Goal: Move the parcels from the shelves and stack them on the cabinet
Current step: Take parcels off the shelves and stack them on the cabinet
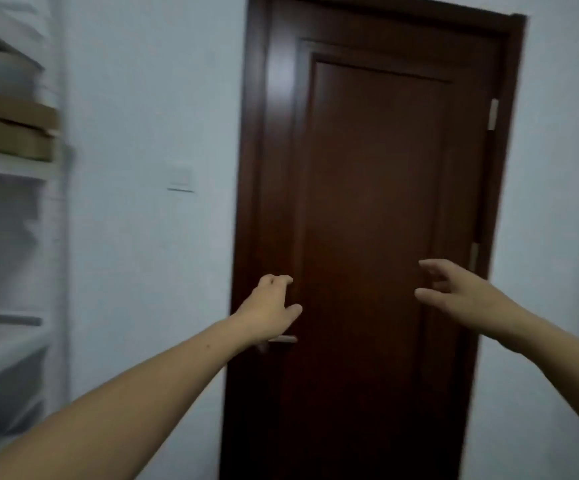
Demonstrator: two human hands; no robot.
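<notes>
At the far left stand white shelves (11,173), blurred. On an upper shelf two flat brown parcels (13,133) lie one on the other, and a pale grey parcel (1,72) rests on top of them. The lower shelves hold pale shapes too smeared to tell apart. Right of the shelves is a bare light wall (142,98) with a white switch (179,176) on it, about level with the shelf under the brown parcels. Next comes a dark brown door (367,168), closed in its frame. The left grip (269,306), a bare hand on an outstretched arm, is raised in front of the door's left edge, just above the metal handle (283,338). Its fingers are loosely curled, the thumb juts to the right, and it holds nothing. Whether it touches the door cannot be told. The right grip (461,291) hangs at about the same height before the door's right side, well apart from the left, fingers spread and slightly bent, thumb low, also empty. Both grips are well apart from the parcels. Two pale hinges (493,114) show on the door's right edge.
</notes>
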